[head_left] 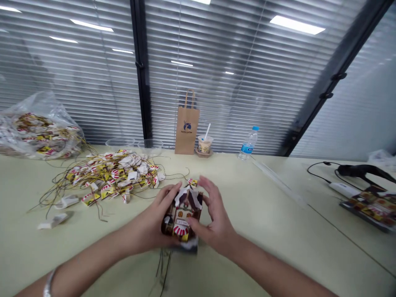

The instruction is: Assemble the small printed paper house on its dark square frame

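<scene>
A small printed house model (182, 216) with a snowy peaked roof and a red-and-white striped awning is held between my hands above the table. My left hand (157, 218) grips its left side, with the thumb along the lower edge. On the other side, my right hand (215, 218) has its thumb on the front face and its fingers curved round the right edge, slightly blurred. A small yellow-and-red piece (192, 182) shows just above the roof. Thin dark wires (162, 268) show below the house.
To the left lies a heap of small printed pieces with wires (120, 171), beside a clear plastic bag (43, 132) of similar pieces. A paper bag (187, 130), a drink cup (204, 145) and a water bottle (248, 144) stand behind. Printed sheets (374, 208) lie right.
</scene>
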A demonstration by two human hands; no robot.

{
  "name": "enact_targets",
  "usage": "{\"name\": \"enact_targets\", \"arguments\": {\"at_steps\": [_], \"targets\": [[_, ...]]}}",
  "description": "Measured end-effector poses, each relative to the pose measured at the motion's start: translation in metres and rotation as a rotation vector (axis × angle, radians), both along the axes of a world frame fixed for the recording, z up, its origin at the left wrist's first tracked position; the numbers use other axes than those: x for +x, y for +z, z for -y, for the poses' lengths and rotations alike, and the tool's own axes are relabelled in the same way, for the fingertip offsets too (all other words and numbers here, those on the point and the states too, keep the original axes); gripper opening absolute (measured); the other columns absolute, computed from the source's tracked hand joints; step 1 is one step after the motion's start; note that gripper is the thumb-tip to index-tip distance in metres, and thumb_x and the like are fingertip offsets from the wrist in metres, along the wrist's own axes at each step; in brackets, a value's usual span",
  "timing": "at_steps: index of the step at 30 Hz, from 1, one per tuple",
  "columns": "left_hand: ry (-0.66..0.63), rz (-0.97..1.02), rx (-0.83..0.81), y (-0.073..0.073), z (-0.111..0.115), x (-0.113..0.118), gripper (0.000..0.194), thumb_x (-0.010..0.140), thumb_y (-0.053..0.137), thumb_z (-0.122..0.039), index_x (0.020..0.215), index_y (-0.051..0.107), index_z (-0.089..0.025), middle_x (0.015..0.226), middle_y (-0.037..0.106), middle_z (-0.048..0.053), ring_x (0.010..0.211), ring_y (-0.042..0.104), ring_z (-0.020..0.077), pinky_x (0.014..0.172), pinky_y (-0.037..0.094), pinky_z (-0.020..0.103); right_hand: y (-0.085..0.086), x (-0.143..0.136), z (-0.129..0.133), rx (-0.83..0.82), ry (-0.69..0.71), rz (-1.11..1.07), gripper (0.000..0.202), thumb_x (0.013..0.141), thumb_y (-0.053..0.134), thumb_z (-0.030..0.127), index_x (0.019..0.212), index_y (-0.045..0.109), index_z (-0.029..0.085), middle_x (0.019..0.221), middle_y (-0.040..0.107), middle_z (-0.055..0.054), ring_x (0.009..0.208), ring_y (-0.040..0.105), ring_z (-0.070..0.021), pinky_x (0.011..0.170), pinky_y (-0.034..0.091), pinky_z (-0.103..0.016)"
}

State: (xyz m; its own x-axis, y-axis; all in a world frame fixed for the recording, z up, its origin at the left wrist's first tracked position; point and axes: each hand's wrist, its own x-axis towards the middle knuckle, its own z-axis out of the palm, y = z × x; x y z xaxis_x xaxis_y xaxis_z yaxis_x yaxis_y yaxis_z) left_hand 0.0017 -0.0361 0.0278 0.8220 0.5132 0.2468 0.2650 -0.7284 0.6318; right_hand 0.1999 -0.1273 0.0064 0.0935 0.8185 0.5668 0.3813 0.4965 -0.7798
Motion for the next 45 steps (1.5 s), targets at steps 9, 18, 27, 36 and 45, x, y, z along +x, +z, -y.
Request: {"name": "enact_targets", "arguments": {"at_steps": [9, 18, 27, 36, 45], "targets": [[0.1, 0.171, 0.044, -0.041, -0.018, 0.013, 0.128, 0.073, 0.074, -0.024, 0.144, -0.032, -0.026, 0.158, 0.002, 0.023, 0.145, 0.014, 0.0416, 0.113, 0.021, 0.063, -0.031, 0.019, -0.031, -0.297, 0.25, -0.166, 0.113, 0.071, 0.08, 0.036, 0.152, 0.003, 0.026, 0.147, 0.035, -0.019, 0.127, 0.049, -0.03, 0.103, 0.043, -0.05], [0.173, 0.164, -0.179, -0.033, -0.011, 0.022, 0.121, 0.07, 0.074, -0.024, 0.15, -0.016, -0.017, 0.148, 0.035, 0.021, 0.137, 0.037, 0.0341, 0.113, 0.03, 0.051, -0.018, 0.013, -0.029, -0.251, 0.162, 0.051, 0.083, 0.072, 0.077, 0.026, 0.141, 0.031, 0.022, 0.138, 0.051, -0.013, 0.125, 0.051, -0.0282, 0.105, 0.042, -0.045], [0.155, 0.125, -0.126, -0.033, -0.017, 0.021, 0.119, 0.069, 0.074, -0.027, 0.15, -0.012, -0.017, 0.149, 0.033, 0.022, 0.138, 0.034, 0.0355, 0.113, 0.029, 0.052, -0.019, 0.014, -0.028, -0.258, 0.104, 0.114, 0.085, 0.073, 0.078, 0.033, 0.142, 0.03, 0.023, 0.136, 0.052, -0.013, 0.124, 0.051, -0.0298, 0.104, 0.042, -0.048], [-0.031, 0.255, -0.517, -0.031, -0.009, 0.015, 0.133, 0.065, 0.083, -0.03, 0.147, -0.022, -0.024, 0.152, 0.027, 0.021, 0.134, 0.042, 0.032, 0.113, 0.032, 0.049, -0.028, -0.001, -0.025, -0.31, 0.18, -0.248, 0.095, 0.064, 0.086, 0.033, 0.137, 0.027, 0.02, 0.14, 0.044, -0.019, 0.128, 0.048, -0.0295, 0.105, 0.041, -0.047], [-0.017, 0.365, -0.414, -0.04, -0.014, 0.018, 0.113, 0.065, 0.085, -0.037, 0.147, 0.008, -0.021, 0.149, 0.032, 0.019, 0.14, 0.031, 0.0353, 0.116, 0.026, 0.049, -0.027, -0.006, -0.023, -0.288, 0.114, -0.222, 0.092, 0.063, 0.086, 0.035, 0.136, 0.031, 0.019, 0.134, 0.051, -0.017, 0.124, 0.051, -0.0303, 0.106, 0.04, -0.05]]}}
